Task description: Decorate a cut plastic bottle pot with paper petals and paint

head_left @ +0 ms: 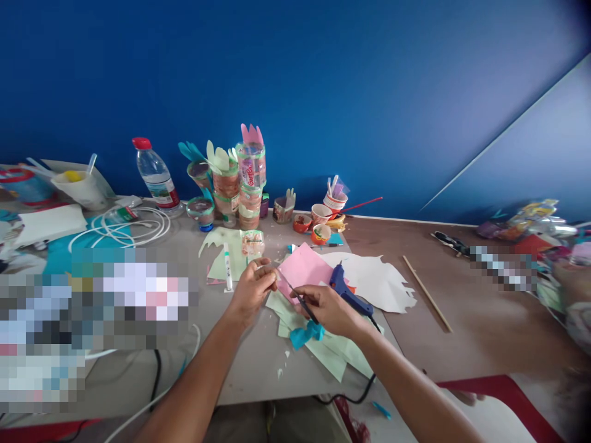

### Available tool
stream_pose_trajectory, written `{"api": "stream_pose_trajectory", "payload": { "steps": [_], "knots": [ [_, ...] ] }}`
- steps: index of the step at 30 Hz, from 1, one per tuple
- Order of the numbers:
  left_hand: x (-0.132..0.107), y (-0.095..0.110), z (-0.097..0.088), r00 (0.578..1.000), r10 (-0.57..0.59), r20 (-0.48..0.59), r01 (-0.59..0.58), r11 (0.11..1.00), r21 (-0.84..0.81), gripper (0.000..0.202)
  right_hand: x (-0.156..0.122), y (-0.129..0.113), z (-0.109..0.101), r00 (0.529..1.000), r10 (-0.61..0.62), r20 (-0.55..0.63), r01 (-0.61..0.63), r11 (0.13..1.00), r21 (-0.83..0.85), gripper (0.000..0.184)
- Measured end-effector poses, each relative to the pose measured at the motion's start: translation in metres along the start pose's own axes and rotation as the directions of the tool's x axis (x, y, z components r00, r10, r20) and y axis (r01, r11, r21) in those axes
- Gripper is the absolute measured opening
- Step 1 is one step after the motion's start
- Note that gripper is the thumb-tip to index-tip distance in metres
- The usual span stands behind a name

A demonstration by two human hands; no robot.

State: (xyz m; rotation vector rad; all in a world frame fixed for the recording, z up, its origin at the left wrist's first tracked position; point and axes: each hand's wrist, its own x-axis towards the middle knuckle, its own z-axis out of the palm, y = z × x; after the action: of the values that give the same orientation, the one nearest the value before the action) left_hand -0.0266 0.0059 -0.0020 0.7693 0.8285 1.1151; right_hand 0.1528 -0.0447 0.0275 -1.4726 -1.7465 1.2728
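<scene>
My right hand [318, 307] grips a pair of scissors [305, 306] with dark handles. Their thin blades point up and left toward my left hand. My left hand [255, 284] is closed in a pinch near the blade tips; what sits between its fingers is too small to make out. Beneath and behind both hands lies a pink paper sheet [307, 264], partly covering pale green paper [332, 357]. A crumpled blue piece [307, 334] rests on the green sheets, below my right hand. Just right of that hand is a blue glue gun [348, 290].
Decorated cups [226, 187] stand stacked along the blue wall, beside a red-capped water bottle [157, 178]. Small paper cups [321, 214] cluster farther right. White cut paper [378, 280], a wooden stick [427, 294] and a coiled white cable [120, 227] lie on the table.
</scene>
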Motion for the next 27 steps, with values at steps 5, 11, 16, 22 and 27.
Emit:
{"api": "stream_pose_trajectory", "payload": {
  "steps": [5,11,16,22,27],
  "knots": [
    [0.001,-0.001,0.000,1.000,0.005,-0.027,-0.004,1.000,0.026,0.026,-0.006,0.003,-0.006,0.996,0.031,-0.085,0.003,0.929,0.369,0.038],
    [0.003,-0.002,0.000,0.999,-0.008,-0.052,0.011,0.998,0.057,0.019,-0.005,0.006,-0.003,0.989,0.006,-0.146,0.066,0.874,0.481,0.041],
    [0.005,-0.002,0.000,0.996,0.003,-0.089,-0.008,0.998,-0.056,0.025,0.006,-0.002,0.012,0.988,0.034,-0.151,0.039,0.889,0.455,0.038],
    [0.000,0.001,0.003,0.994,-0.039,-0.100,0.030,0.995,-0.093,0.028,0.017,0.010,0.029,0.967,-0.069,-0.245,0.115,0.978,0.176,0.028],
    [-0.001,0.004,0.008,0.988,-0.102,-0.118,0.089,0.990,-0.112,0.032,0.018,0.015,0.034,0.948,-0.178,-0.263,0.158,0.983,-0.095,0.029]
  ]
}}
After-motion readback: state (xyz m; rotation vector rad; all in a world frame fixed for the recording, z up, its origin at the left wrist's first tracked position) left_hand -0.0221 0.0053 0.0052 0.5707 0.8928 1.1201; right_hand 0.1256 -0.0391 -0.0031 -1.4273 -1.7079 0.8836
